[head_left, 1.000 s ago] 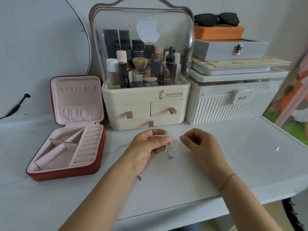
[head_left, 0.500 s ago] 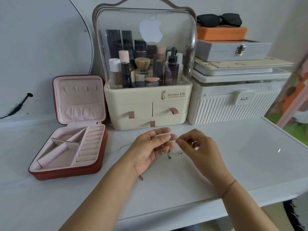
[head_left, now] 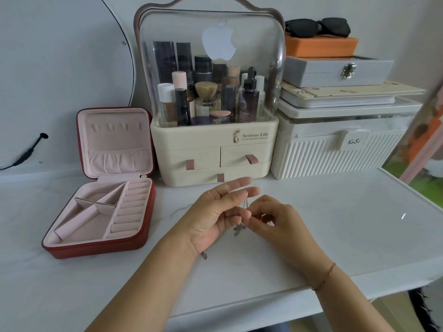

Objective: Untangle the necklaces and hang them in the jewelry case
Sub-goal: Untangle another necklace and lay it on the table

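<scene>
Thin silver necklaces [head_left: 239, 227] hang in a tangle between my two hands, above the white table. My left hand [head_left: 215, 212] is palm up, its two upper fingers stretched out and its lower fingers curled round the chains. One small pendant [head_left: 204, 256] dangles below that wrist. My right hand [head_left: 275, 224] pinches a chain with thumb and forefinger close to the left fingertips. The red jewelry case [head_left: 134, 243] stands open at the left, its pink lid [head_left: 115, 140] upright with a row of hooks and a pocket; I see no necklace in it.
A cream cosmetics organizer [head_left: 213, 152] with a clear dome stands just behind my hands. A white ribbed box [head_left: 335, 154], stacked with trays, a grey case and sunglasses, sits at the back right. The table's front edge [head_left: 239, 305] is near my forearms.
My left hand's upper fingers have straightened from a curl. My right hand has moved in closer to the left fingertips, and the tangle now hangs lower between them.
</scene>
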Demonstrator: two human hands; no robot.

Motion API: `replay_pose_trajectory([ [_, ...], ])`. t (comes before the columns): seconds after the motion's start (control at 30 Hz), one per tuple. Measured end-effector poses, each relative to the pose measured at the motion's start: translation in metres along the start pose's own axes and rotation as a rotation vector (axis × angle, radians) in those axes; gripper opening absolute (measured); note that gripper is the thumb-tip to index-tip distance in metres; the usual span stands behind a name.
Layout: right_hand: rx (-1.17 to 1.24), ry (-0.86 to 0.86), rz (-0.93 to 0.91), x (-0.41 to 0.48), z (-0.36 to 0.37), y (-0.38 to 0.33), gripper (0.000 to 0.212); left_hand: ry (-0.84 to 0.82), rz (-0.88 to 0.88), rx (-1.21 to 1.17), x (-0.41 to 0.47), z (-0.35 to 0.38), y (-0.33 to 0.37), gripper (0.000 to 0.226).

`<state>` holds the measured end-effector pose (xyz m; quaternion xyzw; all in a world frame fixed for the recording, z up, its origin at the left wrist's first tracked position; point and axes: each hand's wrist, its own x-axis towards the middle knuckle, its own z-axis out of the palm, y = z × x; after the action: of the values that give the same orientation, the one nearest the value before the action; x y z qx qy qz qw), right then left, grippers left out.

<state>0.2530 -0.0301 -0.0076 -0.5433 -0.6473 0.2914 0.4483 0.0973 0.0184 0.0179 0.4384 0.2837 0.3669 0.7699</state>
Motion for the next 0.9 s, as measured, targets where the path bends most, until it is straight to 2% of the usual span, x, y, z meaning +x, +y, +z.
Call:
replay_pose_trajectory([
  [0.3,0.004,0.003,-0.003,-0.001,0.001,-0.003,0.008,-0.013,0.021,0.019,-0.002,0.001,0.001,0.038],
  [0.4,0.040,0.037,0.009,-0.001,-0.001,-0.003,0.011,0.018,0.043,-0.020,-0.001,0.001,0.002,0.038],
  [0.53,0.173,0.079,0.043,-0.003,-0.005,-0.003,0.012,0.110,0.075,-0.037,0.001,-0.003,0.002,0.028],
  [0.73,0.352,0.161,0.090,-0.004,-0.009,-0.003,0.012,0.344,0.298,0.482,0.006,-0.005,-0.009,0.021],
  [0.83,0.371,0.216,0.103,-0.004,-0.010,-0.001,0.009,0.402,0.443,0.750,0.007,-0.006,-0.012,0.012],
  [0.9,0.375,0.234,0.111,-0.005,-0.010,0.000,0.008,0.396,0.474,0.829,0.006,-0.004,-0.013,0.009],
])
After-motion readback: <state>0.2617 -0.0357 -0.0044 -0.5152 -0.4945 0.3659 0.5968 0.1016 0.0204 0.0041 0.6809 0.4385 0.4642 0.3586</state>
